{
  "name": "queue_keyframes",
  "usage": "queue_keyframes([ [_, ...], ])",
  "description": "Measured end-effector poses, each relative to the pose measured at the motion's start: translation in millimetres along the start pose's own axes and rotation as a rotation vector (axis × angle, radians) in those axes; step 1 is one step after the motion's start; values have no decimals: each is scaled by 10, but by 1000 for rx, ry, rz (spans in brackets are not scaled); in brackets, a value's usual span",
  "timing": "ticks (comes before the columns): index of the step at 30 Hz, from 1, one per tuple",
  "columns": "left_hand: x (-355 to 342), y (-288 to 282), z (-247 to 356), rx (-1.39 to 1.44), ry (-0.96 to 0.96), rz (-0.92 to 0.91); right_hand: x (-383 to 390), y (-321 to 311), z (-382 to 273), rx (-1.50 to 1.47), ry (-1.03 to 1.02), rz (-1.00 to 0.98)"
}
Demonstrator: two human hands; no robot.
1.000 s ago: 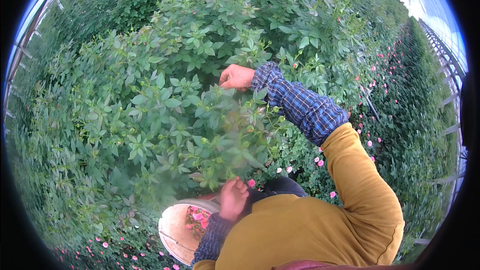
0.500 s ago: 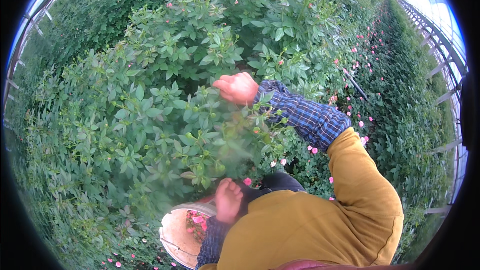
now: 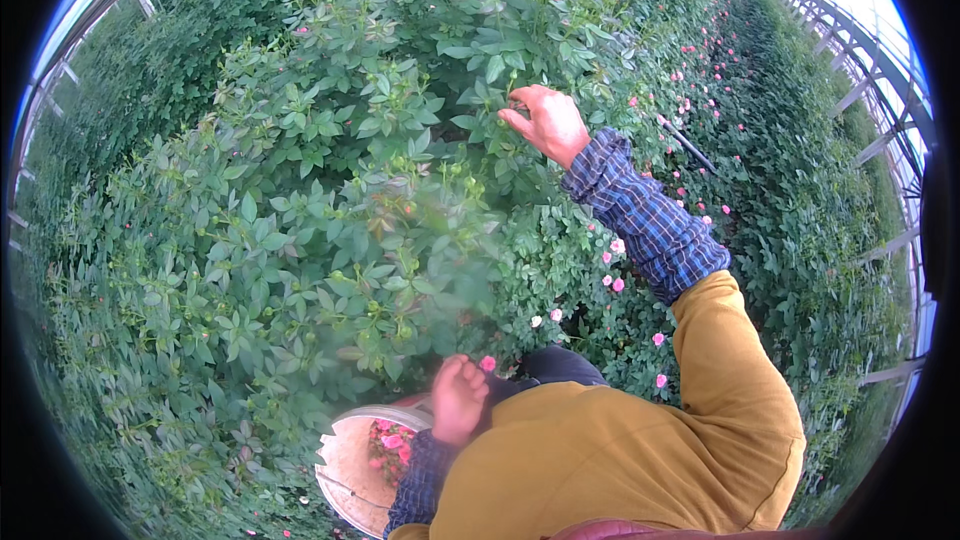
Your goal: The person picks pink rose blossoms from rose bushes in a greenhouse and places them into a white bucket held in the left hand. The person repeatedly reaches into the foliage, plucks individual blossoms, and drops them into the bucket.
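My right hand (image 3: 548, 123) reaches over the rose bushes (image 3: 330, 220), thumb and forefinger curved with a gap between them. Leaves and thin stems stand close to its fingertips, and I see nothing held there. My left hand (image 3: 459, 400) stays low against my body, its fingers curled in. Whatever those fingers hold, if anything, is hidden. Beside that hand a pale, dirt-stained bucket (image 3: 345, 450) with a chipped rim is tipped toward view. Cut pink rose heads (image 3: 392, 445) lie inside it.
Pink roses (image 3: 617, 284) bloom low to my right. A dark pipe (image 3: 690, 145) slants among the plants near the furrow at right. Metal greenhouse framing (image 3: 895, 70) runs along both sides. Dense foliage presses close in front of me.
My right hand has moved up and to the right, and its fingers have opened from a closed grip. Foliage in front has shifted. My left hand and the bucket have hardly moved.
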State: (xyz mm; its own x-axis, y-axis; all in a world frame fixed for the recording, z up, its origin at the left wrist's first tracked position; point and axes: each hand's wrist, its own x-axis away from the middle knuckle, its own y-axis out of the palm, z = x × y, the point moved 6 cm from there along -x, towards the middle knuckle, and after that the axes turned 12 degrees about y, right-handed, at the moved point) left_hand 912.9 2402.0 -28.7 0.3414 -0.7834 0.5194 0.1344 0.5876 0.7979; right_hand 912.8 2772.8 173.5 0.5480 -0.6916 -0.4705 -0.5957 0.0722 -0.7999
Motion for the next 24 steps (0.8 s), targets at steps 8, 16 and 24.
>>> queue_keyframes([
  [8,139,297,-96,-71,12,-9,154,25,-47,-546,374,-355],
  [16,63,816,-699,-169,-21,-93,487,-214,-68,-622,144,-311],
  [24,4,991,-1215,-155,63,-74,-132,23,120,-322,6,-139],
])
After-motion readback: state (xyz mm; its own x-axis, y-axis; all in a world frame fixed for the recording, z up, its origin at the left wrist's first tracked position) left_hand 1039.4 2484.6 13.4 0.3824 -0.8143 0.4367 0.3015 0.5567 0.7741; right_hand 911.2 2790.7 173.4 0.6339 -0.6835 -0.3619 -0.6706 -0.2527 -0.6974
